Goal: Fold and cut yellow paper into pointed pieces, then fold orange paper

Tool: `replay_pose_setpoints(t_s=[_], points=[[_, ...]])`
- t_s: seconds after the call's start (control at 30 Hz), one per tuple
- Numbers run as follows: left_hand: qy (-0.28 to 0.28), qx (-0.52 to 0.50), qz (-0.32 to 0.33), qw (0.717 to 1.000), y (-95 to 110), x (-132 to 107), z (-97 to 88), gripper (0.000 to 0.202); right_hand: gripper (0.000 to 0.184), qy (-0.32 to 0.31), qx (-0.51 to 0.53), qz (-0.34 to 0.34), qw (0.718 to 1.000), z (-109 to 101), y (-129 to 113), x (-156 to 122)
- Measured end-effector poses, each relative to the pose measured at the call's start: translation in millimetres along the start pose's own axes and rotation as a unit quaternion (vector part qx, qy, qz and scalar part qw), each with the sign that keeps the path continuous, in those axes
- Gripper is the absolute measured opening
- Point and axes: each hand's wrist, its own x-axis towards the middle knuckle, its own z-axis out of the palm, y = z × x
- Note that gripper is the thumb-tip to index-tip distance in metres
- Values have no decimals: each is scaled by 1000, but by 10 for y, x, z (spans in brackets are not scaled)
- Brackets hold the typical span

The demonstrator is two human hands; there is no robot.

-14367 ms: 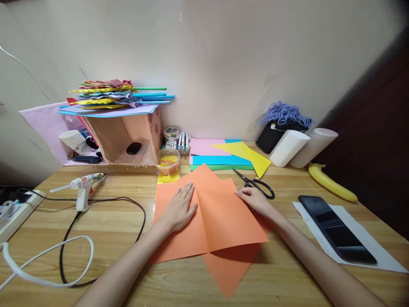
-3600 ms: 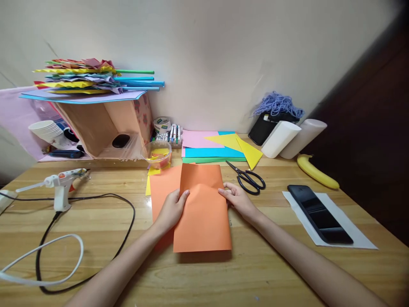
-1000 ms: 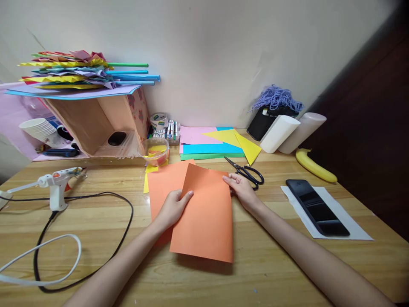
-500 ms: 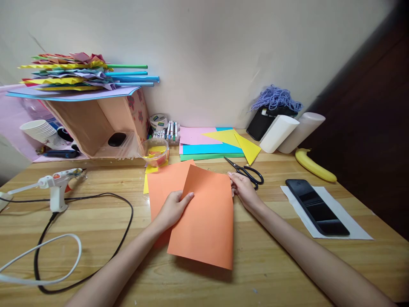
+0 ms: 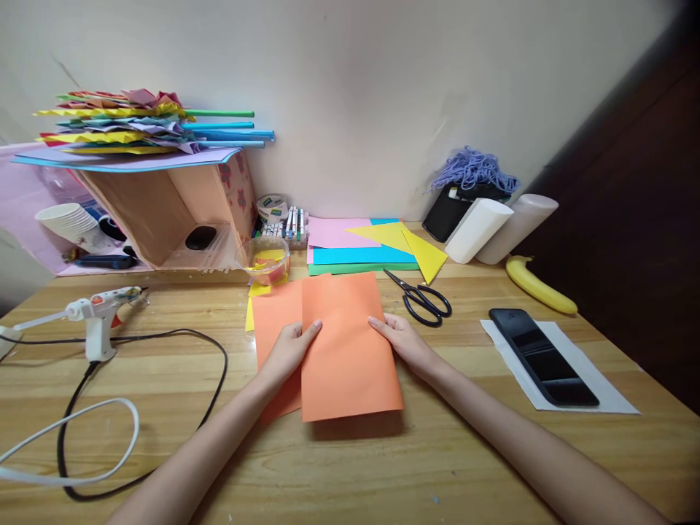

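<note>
Between my hands is a sheet of orange paper (image 5: 350, 364), raised slightly above the table and tilted toward me. My left hand (image 5: 289, 346) grips its left edge, thumb on the front and fingers behind. On the opposite edge, my right hand (image 5: 402, 339) pinches the paper the same way, its other fingers hidden behind the sheet. A second orange sheet (image 5: 276, 313) lies flat on the table, partly covered by the held one and my left hand. Black-handled scissors (image 5: 418, 297) rest just beyond my right hand.
Coloured papers (image 5: 355, 255) lie against the wall beside a clear bowl (image 5: 262, 259) of scraps. At left are a glue gun (image 5: 98, 324) with looping cords and a box (image 5: 158, 211) topped with paper flowers. A phone (image 5: 541, 357) and banana (image 5: 539, 284) are at right.
My right hand has moved from the upper right corner down the sheet's right edge. The held sheet has turned straighter, its lower edge lifting and shifting right.
</note>
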Motion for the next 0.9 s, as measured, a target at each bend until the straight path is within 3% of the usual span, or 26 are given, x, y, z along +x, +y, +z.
replay_pose_setpoints(t_s=[0.23, 0.4, 0.57, 0.63, 0.9], points=[[-108, -50, -67, 991, 102, -148, -5, 39, 40, 69, -6, -24, 997, -29, 47, 49], [-105, -48, -63, 991, 66, -120, -2, 46, 38, 39, -2, -24, 999, -30, 25, 36], [-72, -24, -50, 996, 47, -68, -37, 44, 36, -53, -41, 63, 996, -83, -57, -26], [-79, -23, -45, 996, 54, -67, -48, 44, 35, -73, -54, 64, 994, -93, -70, -41], [-88, -39, -40, 995, 23, -27, -74, 41, 39, -46, -66, 47, 996, -57, -66, -55]])
